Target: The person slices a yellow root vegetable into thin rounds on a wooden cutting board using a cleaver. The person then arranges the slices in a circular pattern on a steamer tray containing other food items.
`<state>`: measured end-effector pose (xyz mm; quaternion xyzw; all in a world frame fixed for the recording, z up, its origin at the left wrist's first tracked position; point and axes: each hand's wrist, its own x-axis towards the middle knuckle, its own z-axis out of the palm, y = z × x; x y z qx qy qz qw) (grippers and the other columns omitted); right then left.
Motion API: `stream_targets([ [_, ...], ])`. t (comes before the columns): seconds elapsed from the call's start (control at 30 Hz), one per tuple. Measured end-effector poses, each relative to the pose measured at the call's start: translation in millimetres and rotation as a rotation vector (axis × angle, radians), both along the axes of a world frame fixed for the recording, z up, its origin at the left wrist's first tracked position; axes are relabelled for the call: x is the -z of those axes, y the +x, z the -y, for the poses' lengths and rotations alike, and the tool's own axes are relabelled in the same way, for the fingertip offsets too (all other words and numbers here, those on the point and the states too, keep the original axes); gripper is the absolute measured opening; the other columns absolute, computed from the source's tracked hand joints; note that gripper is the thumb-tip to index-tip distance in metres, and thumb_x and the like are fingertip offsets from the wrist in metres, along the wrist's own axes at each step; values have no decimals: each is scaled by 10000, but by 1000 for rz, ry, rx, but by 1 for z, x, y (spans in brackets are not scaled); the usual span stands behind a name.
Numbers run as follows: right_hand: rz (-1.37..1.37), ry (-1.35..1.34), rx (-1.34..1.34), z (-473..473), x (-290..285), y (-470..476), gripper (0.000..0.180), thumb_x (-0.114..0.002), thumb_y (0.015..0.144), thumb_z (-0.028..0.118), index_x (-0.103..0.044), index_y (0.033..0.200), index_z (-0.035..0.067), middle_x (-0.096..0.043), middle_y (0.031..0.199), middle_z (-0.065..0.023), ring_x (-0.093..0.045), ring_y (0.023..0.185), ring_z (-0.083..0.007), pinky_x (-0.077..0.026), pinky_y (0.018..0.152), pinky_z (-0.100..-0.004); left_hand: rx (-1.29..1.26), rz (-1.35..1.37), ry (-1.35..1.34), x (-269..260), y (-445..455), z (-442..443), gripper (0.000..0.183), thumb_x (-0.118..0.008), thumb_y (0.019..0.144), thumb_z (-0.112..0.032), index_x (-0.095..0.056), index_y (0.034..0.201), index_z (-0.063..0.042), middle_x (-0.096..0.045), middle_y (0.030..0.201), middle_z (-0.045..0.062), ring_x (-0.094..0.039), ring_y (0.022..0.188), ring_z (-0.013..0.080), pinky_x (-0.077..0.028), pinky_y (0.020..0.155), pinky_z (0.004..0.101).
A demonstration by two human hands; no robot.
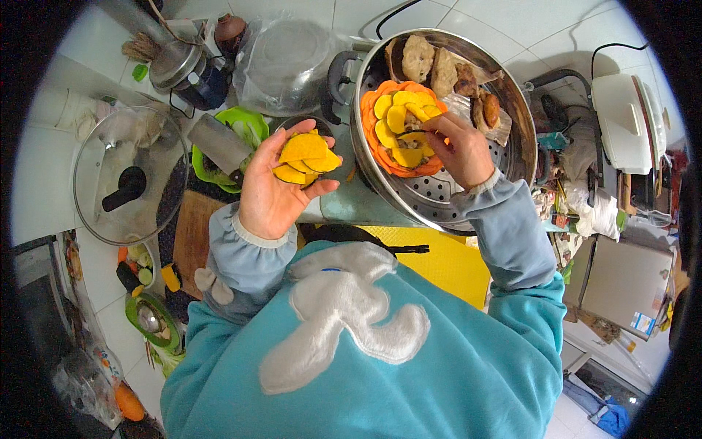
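Several yellow pumpkin slices (307, 156) lie in a small pile on my left hand (279, 186), palm up, fingers partly curled around them. Over the metal steamer (433, 192), my right hand (463, 148) has its thumb and fingers pinched on a dark-rimmed pumpkin slice (415, 131). That slice is at the middle of a round arrangement, where a ring of yellow slices (385, 133) lies inside an outer ring of orange carrot slices (368, 131). Some greyish filling shows between the yellow slices. Behind it in the steamer are pale lumpy pieces (418, 58) and a browned sweet potato (490, 110).
A glass lid (131, 219) with a black knob lies left, near a wooden cutting board (192, 236). A green basin (203, 164) with a cleaver (219, 144) stands behind my left hand. Farther right is a white appliance (625, 120); a plastic-wrapped pan (285, 66) stands at the back.
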<state>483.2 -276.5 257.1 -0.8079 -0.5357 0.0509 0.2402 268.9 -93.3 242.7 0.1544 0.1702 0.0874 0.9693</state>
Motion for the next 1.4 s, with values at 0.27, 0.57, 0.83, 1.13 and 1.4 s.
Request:
stream_targets([
  [0.27,281,18,-144,-8,-1,5,120,-542,776,121,-564,892,100,-545,833,-63,-576,634,-276,-474,508,-352,-8,-26,-5,5,-7,-4,334,-353,899,-296,-491,1143,-114,-556,1071,105,-570,926,250,-511,709,427],
  [0.57,296,-41,-137,-2,3,-4,121,-580,746,119,-550,856,79,-542,820,-62,-576,636,-265,-478,521,-340,-30,-40,-31,14,-21,-8,342,-359,897,-285,-472,1169,-111,-545,1089,107,-565,943,261,-521,696,415],
  [0.83,305,-79,-170,6,2,-8,119,-602,723,73,-553,831,67,-569,855,-45,-593,683,-241,-490,559,-312,-35,-18,-34,19,-27,-9,367,-363,897,-278,-437,1211,-104,-525,1121,124,-569,950,280,-541,684,410],
  [1.13,307,-28,-105,-1,-25,-40,159,-634,686,64,-581,836,67,-578,843,-68,-600,718,-237,-493,586,-308,-20,-52,-39,23,-40,-13,341,-353,900,-294,-469,1170,-119,-545,1094,101,-557,957,260,-509,714,416],
  [1.4,-170,-178,-160,-11,62,-150,137,-564,749,105,-572,870,41,-556,814,-128,-593,690,-282,-485,548,-364,-51,-81,-64,28,-51,-14,351,-359,900,-290,-449,1192,-119,-523,1121,104,-548,973,267,-523,691,398],
])
